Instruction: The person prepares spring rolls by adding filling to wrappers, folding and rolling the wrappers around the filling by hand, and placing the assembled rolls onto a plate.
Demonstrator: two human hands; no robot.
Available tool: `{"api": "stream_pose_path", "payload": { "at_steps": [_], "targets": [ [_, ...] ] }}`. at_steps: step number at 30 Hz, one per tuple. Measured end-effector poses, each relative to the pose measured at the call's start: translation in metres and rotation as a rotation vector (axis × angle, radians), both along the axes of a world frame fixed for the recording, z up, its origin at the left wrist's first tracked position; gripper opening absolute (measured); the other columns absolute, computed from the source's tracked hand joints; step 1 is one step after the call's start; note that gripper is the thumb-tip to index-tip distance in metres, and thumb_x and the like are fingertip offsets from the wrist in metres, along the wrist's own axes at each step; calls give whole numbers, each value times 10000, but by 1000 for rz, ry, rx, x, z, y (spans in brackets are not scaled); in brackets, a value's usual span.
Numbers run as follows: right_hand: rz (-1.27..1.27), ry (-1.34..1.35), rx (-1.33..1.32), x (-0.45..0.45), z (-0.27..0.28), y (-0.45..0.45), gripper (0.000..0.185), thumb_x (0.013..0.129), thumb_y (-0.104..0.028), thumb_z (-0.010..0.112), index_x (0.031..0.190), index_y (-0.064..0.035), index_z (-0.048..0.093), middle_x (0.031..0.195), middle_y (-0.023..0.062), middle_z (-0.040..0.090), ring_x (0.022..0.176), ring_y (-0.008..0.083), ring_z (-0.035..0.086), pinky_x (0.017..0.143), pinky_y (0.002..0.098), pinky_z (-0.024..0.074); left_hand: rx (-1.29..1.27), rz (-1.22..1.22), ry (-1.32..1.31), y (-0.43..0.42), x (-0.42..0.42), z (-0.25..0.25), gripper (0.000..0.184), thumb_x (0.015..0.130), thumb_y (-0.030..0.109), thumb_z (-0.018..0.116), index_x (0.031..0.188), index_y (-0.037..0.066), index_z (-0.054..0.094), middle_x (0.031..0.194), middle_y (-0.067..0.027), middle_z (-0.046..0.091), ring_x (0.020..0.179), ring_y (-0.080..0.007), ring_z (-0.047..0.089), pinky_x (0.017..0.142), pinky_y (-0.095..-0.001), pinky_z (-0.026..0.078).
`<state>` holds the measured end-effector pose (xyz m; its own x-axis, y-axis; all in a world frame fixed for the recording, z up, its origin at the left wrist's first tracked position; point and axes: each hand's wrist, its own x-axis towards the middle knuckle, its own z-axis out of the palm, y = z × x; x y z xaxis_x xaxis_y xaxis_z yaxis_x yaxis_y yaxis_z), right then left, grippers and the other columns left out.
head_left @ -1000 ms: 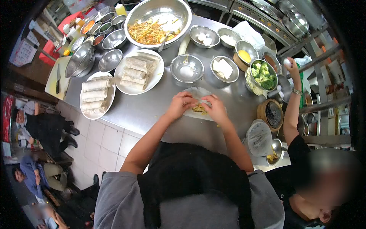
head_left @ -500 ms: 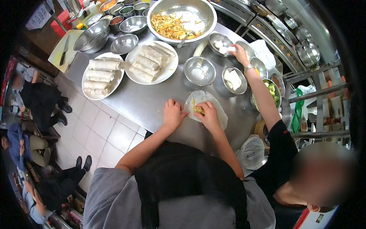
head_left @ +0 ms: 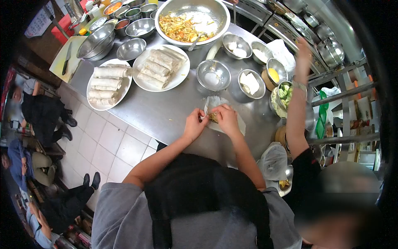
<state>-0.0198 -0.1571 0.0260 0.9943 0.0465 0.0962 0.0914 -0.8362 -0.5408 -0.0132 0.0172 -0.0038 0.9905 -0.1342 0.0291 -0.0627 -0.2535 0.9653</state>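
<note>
A thin pale spring roll wrapper [head_left: 238,125] lies on the steel table in front of me, with a small heap of shredded filling [head_left: 213,118] on it. My left hand [head_left: 195,125] pinches the wrapper's left edge, which is lifted beside the filling. Fingers curled, my right hand [head_left: 226,118] presses the wrapper and filling from the right. Both hands partly hide the filling. Just beyond them stands a steel bowl [head_left: 213,76] with whitish residue inside.
Finished rolls fill two white plates, a left plate [head_left: 94,102] and a right plate [head_left: 182,76]. A large steel bowl [head_left: 226,18] holds shredded filling. Several ingredient bowls stand at the right, where a co-worker's arm [head_left: 296,112] reaches over. A knife [head_left: 66,60] lies on a cutting board [head_left: 58,62].
My left hand has moved right onto the wrapper and lifted its left edge toward the filling. The co-worker's hand has left the bowl of white pieces and swung right, blurred.
</note>
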Motion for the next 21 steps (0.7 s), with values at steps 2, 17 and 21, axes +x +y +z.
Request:
{"api": "stream_pose_path", "payload": {
  "at_steps": [2,17,21],
  "targets": [
    [-31,17,80,-4,5,-10,201,865,-162,668,1052,-105,716,1099,88,652,1083,305,571,923,481,426,30,-15,2,-1,-1,5,224,884,165,707,916,14,543,797,-140,642,660,-249,634,630,-362,506],
    [83,1,320,-33,-7,-32,523,749,-64,761,1246,-1,609,1276,170,586,1177,345,575,1002,397,464,183,-415,-413,-26,-6,-17,503,887,53,627,1344,-5,428,1401,-224,505,1414,-418,367,1207,-521,246],
    [-6,-44,335,-46,3,-52,466,829,-96,739,1274,-22,620,1241,142,622,1127,288,615,970,359,478,378,-512,-501,-28,-4,-13,417,890,46,645,1247,-1,437,1499,-214,433,1445,-411,323,1201,-525,242]
  ]
}}
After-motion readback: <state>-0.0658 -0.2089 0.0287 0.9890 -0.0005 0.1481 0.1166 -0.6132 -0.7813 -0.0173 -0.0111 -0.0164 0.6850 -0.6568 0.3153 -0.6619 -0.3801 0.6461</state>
